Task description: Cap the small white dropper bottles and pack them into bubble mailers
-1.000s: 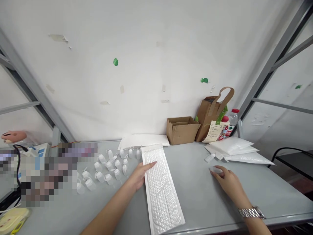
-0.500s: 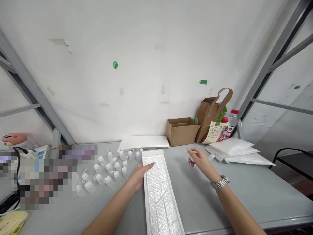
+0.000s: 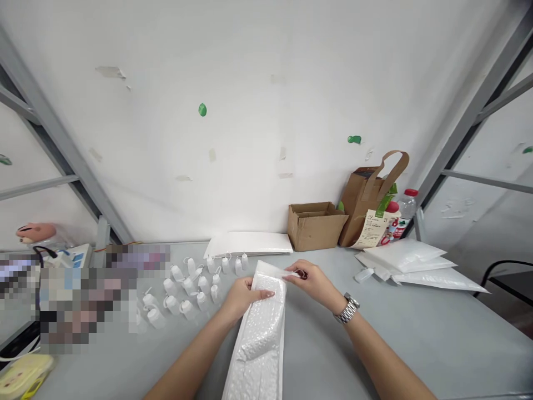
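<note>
A long white bubble mailer [image 3: 260,339] lies lengthwise on the grey table in front of me. My left hand [image 3: 251,296] grips its left edge near the top, with the thumb laid over the front. At the mailer's top right corner, my right hand [image 3: 307,279] is closed in a pinch on the flap; a thin white loop shows by its fingers. Several small white bottles [image 3: 187,286] with loops stand to the left of the mailer. One more small bottle [image 3: 363,275] lies on its side to the right.
White mailers [image 3: 420,261] are stacked at the right, and a flat white one [image 3: 250,243] lies by the wall. An open cardboard box [image 3: 317,230], a brown paper bag [image 3: 353,194] and a red-capped bottle [image 3: 408,206] stand at the back. A yellow case [image 3: 25,372] is at front left.
My right hand has moved left onto the top corner of the mailer. The mailer's lower end has swung left and its surface now bulges. The view has shifted slightly.
</note>
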A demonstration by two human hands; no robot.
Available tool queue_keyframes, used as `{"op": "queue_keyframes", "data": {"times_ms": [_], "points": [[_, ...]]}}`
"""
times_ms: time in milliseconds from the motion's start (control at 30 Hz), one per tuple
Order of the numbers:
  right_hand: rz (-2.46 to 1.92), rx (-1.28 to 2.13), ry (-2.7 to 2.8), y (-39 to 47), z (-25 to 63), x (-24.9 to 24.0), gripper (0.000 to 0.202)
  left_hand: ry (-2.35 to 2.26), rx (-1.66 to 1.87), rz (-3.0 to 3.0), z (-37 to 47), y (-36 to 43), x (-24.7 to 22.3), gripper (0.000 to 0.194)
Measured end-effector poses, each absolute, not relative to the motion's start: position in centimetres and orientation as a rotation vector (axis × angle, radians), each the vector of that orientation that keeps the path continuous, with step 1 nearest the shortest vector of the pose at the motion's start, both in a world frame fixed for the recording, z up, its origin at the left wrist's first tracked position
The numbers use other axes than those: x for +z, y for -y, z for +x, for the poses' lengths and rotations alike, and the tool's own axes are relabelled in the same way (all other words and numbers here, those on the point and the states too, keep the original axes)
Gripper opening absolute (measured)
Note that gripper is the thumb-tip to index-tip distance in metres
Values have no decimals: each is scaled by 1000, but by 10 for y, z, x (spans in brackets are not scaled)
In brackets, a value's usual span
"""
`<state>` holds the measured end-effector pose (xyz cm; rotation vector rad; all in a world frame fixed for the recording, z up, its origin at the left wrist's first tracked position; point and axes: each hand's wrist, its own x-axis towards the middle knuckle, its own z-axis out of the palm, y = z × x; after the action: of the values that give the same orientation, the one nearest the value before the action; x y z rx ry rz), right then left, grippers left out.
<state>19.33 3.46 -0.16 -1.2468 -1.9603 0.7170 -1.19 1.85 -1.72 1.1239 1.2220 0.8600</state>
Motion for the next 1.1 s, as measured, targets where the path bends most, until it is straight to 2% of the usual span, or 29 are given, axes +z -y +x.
{"op": "queue_keyframes", "data": {"times_ms": [100, 300, 400, 567, 800, 900, 1000, 1100], "points": [[-1229, 796, 2070, -35, 204, 4, 19, -1175, 798, 1207, -13, -19, -18, 33], [-1046, 1250, 2158, -31, 207, 6, 23, -1132, 717, 1330, -7, -18, -25, 37], [-1046, 1292, 2035, -32, 196, -5, 28, -1153, 795, 1316, -3, -19, -29, 47], [-1230, 1159, 1669, -38, 182, -21, 35, -1142, 927, 1160, -2, -20, -32, 56], [-1046, 881, 2132, -27, 176, -15, 47, -1097, 1011, 1116, 0, -17, -34, 53], [-1068, 824, 2124, -28, 177, -14, 36, -1117, 1013, 1037, -1, -17, -32, 51], [-1389, 530, 1972, -37, 197, -6, 31, -1114, 993, 858, -6, -17, -26, 45], [-2034, -36, 1684, -44, 237, 5, 28, -1093, 955, 700, -9, -17, -19, 37]]}}
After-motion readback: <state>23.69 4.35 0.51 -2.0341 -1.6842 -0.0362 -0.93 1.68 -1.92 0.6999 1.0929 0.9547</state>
